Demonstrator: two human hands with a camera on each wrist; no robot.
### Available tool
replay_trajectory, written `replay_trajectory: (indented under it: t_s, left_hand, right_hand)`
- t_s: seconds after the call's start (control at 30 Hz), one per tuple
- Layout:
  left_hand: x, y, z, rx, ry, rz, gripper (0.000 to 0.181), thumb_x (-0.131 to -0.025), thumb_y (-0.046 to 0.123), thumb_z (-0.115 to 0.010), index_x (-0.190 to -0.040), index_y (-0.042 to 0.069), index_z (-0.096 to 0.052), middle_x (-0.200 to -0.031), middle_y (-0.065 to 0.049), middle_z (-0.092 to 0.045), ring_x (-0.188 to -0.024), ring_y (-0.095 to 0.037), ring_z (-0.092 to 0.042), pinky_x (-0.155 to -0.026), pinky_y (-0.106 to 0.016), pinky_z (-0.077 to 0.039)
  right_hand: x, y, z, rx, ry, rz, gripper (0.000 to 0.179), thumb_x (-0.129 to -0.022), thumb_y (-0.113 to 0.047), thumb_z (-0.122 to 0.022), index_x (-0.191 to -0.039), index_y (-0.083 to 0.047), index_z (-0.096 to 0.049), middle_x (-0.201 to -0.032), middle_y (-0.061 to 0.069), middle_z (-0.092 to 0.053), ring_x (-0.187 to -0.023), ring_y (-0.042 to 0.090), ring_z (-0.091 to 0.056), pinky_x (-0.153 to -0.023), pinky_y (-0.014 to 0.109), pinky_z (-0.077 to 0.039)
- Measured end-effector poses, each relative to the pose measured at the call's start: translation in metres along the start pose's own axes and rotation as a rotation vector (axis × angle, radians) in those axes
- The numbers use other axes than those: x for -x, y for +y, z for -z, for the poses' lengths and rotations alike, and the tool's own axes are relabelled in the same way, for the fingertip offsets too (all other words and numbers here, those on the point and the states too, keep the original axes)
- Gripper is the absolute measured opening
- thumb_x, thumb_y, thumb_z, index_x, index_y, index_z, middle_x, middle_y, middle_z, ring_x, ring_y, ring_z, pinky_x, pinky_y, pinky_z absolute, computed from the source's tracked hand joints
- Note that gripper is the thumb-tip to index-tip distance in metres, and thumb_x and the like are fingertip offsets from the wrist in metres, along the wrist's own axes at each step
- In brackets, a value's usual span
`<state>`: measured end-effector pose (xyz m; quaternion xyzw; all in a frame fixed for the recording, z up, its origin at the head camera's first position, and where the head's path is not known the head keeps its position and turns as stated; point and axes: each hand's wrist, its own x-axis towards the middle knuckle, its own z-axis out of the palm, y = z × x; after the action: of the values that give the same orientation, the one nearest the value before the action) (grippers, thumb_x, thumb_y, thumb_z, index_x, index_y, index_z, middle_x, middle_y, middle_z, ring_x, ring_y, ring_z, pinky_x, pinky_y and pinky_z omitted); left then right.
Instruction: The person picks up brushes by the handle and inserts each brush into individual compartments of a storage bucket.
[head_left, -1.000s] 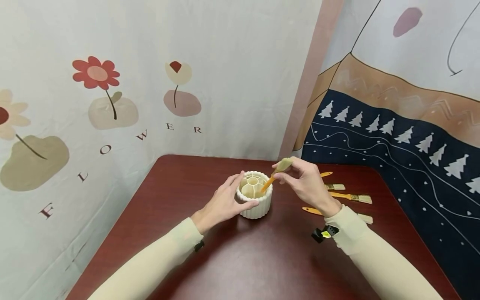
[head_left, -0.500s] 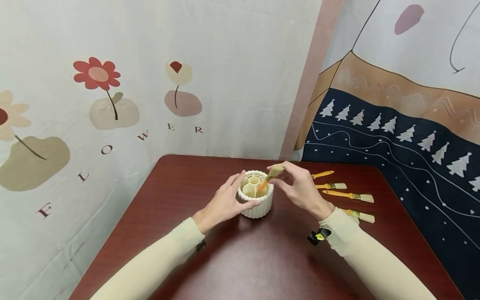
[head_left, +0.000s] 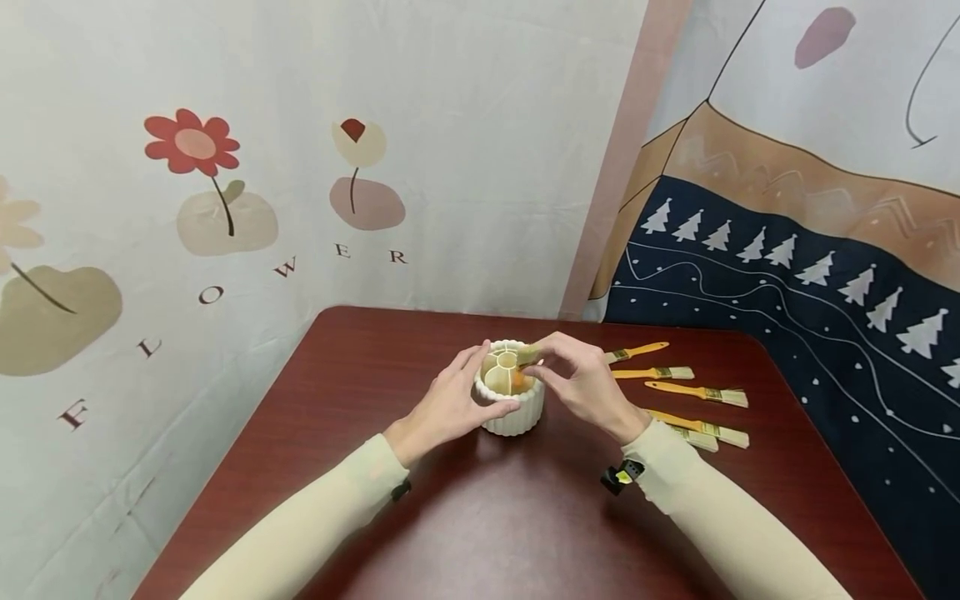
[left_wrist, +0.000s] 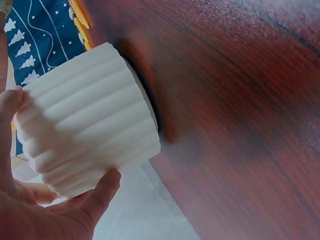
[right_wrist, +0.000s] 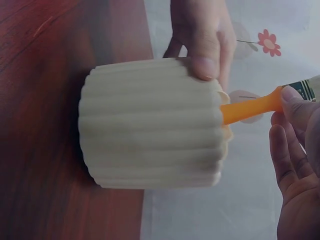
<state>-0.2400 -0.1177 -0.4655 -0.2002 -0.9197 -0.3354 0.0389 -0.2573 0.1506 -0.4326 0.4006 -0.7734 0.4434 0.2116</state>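
Observation:
A cream ribbed round holder (head_left: 517,419) with divided compartments stands upright on the table. My left hand (head_left: 452,410) grips its near-left side, thumb in front and fingers on the far rim; the left wrist view shows the thumb and fingertips against the ribbed wall (left_wrist: 95,120). My right hand (head_left: 588,379) pinches a paintbrush (right_wrist: 252,109) near its metal collar, bristles up. The brush's orange handle points down into the holder's right side, its lower end hidden by the rim. In the head view, the right fingers partly cover the brush.
Several orange-handled paintbrushes (head_left: 693,392) lie on the dark red table (head_left: 480,508), to the right of the holder and partly behind the right forearm. Printed fabric hangs behind the table (head_left: 480,208).
My right hand has moved left and slightly down, lowering the brush handle deeper into the holder. More of the brushes on the table show now. My left hand stays on the holder.

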Motion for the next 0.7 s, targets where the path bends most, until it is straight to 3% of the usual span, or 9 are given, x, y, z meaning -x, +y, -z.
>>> replay_trajectory:
  t_s: [0.27,0.7]
  left_hand:
    - [-0.001,0.000,0.001,-0.008,-0.005,-0.003,0.119,-0.096,0.069,-0.089,-0.185,0.015,-0.031,-0.184,-0.014,-0.045,-0.162,-0.046,-0.058,-0.130,-0.061,-0.054]
    - [-0.004,-0.001,0.002,-0.026,-0.014,-0.021,0.120,-0.096,0.069,-0.089,-0.185,0.012,-0.032,-0.184,-0.015,-0.046,-0.163,-0.045,-0.057,-0.130,-0.061,-0.054]
  right_hand:
    - [0.005,0.007,-0.010,-0.004,-0.030,0.022,0.037,-0.092,0.008,-0.094,-0.120,-0.014,-0.085,-0.111,0.001,-0.083,-0.097,0.016,-0.078,-0.086,0.030,-0.068]
    - [0.013,0.019,-0.018,0.004,-0.050,0.063,0.032,-0.091,0.003,-0.096,-0.115,-0.014,-0.085,-0.106,0.001,-0.082,-0.095,0.018,-0.079,-0.084,0.038,-0.070]
